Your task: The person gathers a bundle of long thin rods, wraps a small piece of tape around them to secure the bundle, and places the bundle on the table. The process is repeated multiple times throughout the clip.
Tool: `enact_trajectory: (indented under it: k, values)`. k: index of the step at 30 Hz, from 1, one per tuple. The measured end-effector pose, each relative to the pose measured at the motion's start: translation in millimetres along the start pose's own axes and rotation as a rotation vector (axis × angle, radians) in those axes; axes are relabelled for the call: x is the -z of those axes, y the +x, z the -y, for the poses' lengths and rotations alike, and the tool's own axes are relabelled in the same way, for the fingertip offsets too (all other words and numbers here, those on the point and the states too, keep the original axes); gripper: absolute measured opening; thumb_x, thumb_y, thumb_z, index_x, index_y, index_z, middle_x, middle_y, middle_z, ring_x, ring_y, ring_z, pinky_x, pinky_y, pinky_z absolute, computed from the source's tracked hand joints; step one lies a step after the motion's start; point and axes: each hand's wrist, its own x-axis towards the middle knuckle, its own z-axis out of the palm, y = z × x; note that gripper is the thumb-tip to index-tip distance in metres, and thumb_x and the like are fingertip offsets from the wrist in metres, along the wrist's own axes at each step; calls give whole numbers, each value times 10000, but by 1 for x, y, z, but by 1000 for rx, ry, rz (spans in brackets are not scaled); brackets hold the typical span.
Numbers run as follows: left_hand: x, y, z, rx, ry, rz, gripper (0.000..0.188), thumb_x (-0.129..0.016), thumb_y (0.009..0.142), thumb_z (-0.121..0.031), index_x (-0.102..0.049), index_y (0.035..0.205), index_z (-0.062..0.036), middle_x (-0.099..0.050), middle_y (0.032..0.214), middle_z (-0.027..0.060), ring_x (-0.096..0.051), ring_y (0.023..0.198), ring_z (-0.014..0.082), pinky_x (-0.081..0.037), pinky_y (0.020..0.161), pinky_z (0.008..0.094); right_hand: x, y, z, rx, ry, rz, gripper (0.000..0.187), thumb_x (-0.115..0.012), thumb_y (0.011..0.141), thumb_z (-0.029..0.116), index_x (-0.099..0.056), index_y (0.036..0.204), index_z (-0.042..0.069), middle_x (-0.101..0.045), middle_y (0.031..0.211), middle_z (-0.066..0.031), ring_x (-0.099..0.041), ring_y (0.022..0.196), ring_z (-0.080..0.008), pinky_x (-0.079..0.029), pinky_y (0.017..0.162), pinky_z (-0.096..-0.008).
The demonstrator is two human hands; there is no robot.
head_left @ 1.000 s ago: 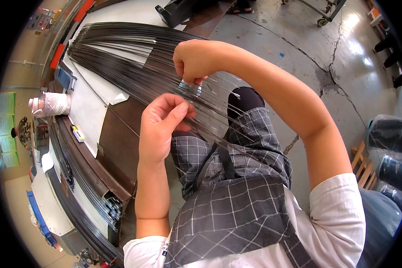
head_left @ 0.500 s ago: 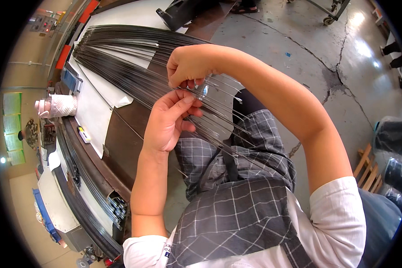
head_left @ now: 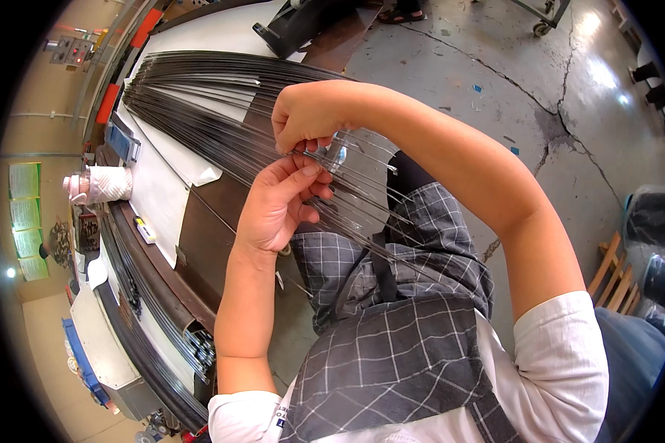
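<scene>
A fan of long, thin dark rods point(head_left: 207, 129) lies over the table, its near ends reaching past the edge above my lap. My left hand point(head_left: 277, 203) is below the rods' near part, palm up, with thumb and forefinger pinched on a thin dark rod. Just above it, my right hand point(head_left: 307, 118) bends down from the right, its fingers closed on a thin dark rod close to the left fingertips. The two hands nearly touch, and the fingers partly hide the exact grip. Small clear pieces show at some rod ends.
White sheets point(head_left: 151, 181) cover part of the brown table point(head_left: 210, 229). At its left edge stand a pink-and-white jar point(head_left: 107, 184) and a yellow-and-white marker-like item point(head_left: 144, 229). Bundled metal rods point(head_left: 198, 347) lie lower left. A black device point(head_left: 288, 29) sits at the far end.
The view has shifted slightly, so the table and rods appear a little lower. My right hand's fingertips have come closer to the left fingertips; both hands keep their pinched shape.
</scene>
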Motion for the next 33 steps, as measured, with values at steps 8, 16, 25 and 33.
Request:
enact_trajectory:
  k: [8, 16, 25, 33]
  values:
    - [0, 1, 2, -5, -7, -10, 103, -567, 860, -121, -545, 917, -37, -603, 844, 69, -602, 705, 137, -466, 419, 197, -1, 0, -1, -2, 9, -7, 158, -646, 694, 197, -614, 709, 43, -552, 602, -18, -477, 500, -104, -387, 459, -243]
    - [0, 1, 3, -2, 22, -41, 113, -575, 858, -133, -549, 925, -46, -608, 835, 63, -610, 703, 138, -469, 416, 201, -1, -4, 5, -6, 14, -11, 135, -636, 696, 172, -619, 712, 39, -564, 611, -22, -488, 509, -106, -387, 464, -239]
    - [-18, -5, 0, -68, 155, -92, 307, -533, 851, -200, -483, 1101, -29, -612, 911, 98, -641, 742, 167, -483, 407, 214, -3, -4, 7, -10, 47, 22, 141, -641, 693, 163, -614, 702, 26, -571, 608, -33, -507, 528, -103, -382, 467, -238]
    - [-5, -11, 5, -67, -82, 48, 337, -455, 865, -292, -521, 989, 14, -605, 867, 132, -623, 660, 177, -479, 396, 226, -5, -2, 5, -13, 42, -40, 161, -663, 682, 193, -625, 708, 39, -576, 626, -30, -507, 542, -101, -369, 461, -241]
